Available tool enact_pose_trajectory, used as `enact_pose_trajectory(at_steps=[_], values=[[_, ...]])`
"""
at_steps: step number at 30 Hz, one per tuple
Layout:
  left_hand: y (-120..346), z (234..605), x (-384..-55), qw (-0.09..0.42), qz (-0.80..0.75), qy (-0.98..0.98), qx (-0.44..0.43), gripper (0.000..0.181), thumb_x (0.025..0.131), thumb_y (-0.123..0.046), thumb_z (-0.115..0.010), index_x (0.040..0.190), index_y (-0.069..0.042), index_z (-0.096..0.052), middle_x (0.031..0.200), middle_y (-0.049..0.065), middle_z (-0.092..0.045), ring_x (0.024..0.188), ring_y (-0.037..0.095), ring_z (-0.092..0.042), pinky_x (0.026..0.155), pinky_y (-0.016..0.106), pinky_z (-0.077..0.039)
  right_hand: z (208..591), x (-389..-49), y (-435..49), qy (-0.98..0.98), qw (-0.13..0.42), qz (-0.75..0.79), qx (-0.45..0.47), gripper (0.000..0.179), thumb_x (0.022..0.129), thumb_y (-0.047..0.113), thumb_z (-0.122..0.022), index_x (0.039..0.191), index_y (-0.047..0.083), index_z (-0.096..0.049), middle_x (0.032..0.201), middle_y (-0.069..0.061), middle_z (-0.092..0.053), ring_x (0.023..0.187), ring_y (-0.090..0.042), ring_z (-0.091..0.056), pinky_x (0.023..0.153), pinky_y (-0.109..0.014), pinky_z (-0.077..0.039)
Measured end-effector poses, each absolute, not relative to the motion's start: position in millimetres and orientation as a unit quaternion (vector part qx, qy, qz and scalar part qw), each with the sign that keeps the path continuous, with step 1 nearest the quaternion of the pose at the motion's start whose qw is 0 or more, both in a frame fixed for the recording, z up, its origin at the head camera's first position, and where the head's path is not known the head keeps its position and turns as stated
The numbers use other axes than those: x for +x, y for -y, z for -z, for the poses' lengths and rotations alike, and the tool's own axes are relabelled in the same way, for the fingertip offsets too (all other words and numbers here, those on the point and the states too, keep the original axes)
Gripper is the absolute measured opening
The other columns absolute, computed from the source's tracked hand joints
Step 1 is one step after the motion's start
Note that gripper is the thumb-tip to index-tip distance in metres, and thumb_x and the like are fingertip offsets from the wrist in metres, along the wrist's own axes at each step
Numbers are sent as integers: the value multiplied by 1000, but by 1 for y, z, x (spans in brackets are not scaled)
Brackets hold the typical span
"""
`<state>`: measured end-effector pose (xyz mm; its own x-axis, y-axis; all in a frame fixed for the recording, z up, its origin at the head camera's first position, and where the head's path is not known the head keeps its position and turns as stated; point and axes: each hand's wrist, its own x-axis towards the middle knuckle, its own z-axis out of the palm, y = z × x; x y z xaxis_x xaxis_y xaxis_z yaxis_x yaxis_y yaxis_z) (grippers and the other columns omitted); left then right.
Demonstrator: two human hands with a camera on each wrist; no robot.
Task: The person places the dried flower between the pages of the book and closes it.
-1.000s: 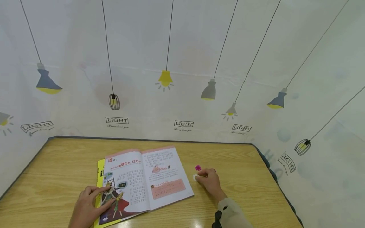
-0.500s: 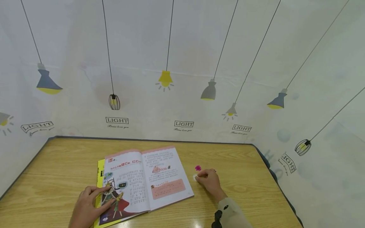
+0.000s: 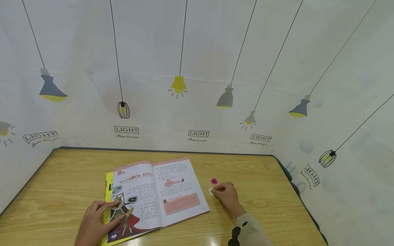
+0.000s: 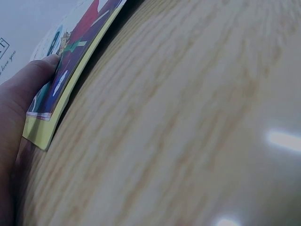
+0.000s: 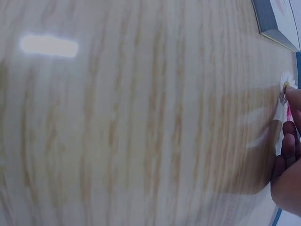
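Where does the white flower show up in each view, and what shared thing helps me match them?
Head: white flower just right of centre, lower half, at the right hand's fingertips.
Left wrist: not in the picture.
Right wrist: near the right edge, above mid-height.
Shared landmark: the open book, left of the flower in head, upper left in left wrist, upper right corner in right wrist.

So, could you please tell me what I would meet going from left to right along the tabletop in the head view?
Left hand, open book, white flower, right hand.
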<state>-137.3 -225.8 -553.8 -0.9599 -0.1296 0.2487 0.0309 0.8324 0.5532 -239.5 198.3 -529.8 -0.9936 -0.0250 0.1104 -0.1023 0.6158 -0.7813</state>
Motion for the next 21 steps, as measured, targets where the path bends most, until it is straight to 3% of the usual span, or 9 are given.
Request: enact_pose_trajectory(at_steps=[21], values=[[226, 555, -137, 152, 290, 945, 21, 59, 65, -57, -74, 106, -16, -69, 95, 7, -48, 78, 24, -43, 66, 39, -31, 524, -246, -198, 887, 17, -462, -6, 6, 76, 6, -72, 78, 1, -69, 73, -2, -60, 68, -12, -51, 61, -29, -43]])
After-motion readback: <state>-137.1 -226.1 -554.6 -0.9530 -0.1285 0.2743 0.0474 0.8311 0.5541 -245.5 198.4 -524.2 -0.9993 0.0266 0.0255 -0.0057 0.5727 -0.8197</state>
